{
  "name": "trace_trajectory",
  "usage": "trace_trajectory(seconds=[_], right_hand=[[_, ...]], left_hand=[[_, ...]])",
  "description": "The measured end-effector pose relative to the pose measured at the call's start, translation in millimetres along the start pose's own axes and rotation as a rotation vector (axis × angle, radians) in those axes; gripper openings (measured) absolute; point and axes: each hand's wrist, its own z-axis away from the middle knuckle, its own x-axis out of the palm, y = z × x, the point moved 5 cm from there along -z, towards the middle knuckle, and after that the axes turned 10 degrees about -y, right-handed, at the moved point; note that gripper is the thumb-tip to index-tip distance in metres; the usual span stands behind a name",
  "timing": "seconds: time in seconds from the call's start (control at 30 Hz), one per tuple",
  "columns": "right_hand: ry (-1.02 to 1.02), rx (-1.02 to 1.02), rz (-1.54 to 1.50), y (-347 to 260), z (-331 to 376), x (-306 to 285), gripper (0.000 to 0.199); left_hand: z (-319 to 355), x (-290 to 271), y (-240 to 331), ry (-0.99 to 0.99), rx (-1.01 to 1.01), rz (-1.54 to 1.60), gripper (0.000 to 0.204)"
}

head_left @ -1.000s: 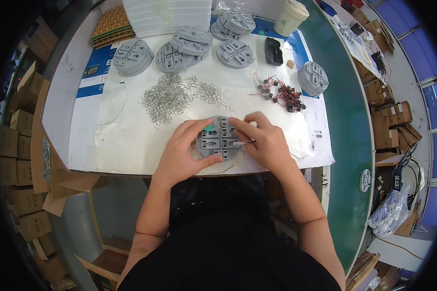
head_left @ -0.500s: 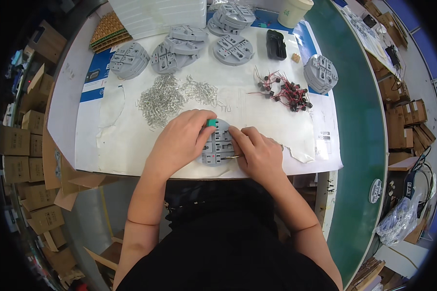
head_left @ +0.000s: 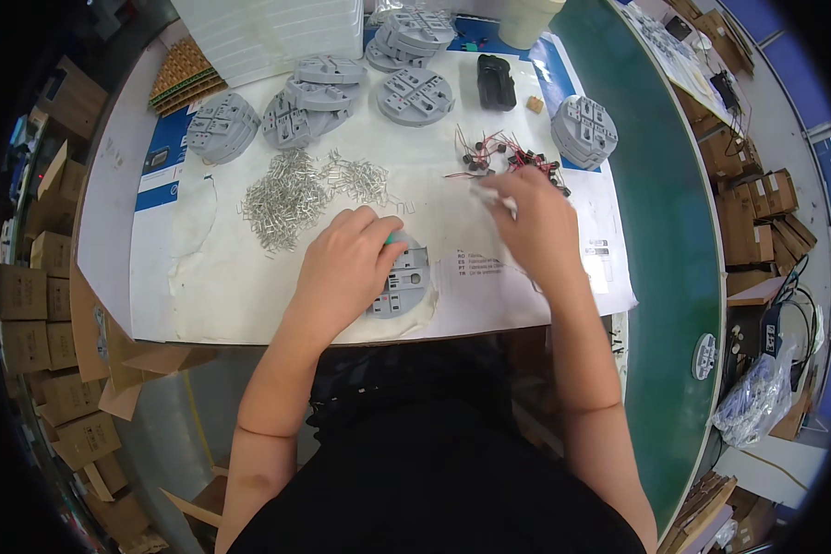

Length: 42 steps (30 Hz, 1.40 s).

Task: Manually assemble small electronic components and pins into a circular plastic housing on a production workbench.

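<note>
Head view: The left hand (head_left: 346,268) lies flat, fingers pressed together, on the grey disc (head_left: 402,282) at frame centre, holding it to the paper (head_left: 212,277). The right hand (head_left: 535,222), blurred, reaches toward the wired parts (head_left: 503,157) at upper right; its grip cannot be told. Risk: a hasty grab may snag the red leads and drag neighbours; the clips (head_left: 286,194) nearby could scatter.

Cardboard boxes (head_left: 28,305) beside table; cup (head_left: 526,14) far back.
</note>
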Motion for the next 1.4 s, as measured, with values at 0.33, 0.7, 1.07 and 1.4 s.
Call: trace_trajectory(seconds=[0.33, 0.7, 1.07, 1.4], right_hand=[[0.067, -0.129, -0.158, 0, -12, 6, 0.021], [-0.028, -0.354, -0.576, -59, 29, 13, 0.026], [-0.116, -0.259, -1.0, -56, 42, 33, 0.017], [-0.26, -0.031, -1.303, -51, 47, 46, 0.02]], left_hand=[[15, -5, 9, 0.506, 0.012, 0.178, 0.039], [12, -32, 11, 0.163, 0.051, 0.748, 0.024], [22, -10, 4, -0.018, -0.049, 1.132, 0.013], [32, 0, -11, -0.059, -0.095, 1.318, 0.018]])
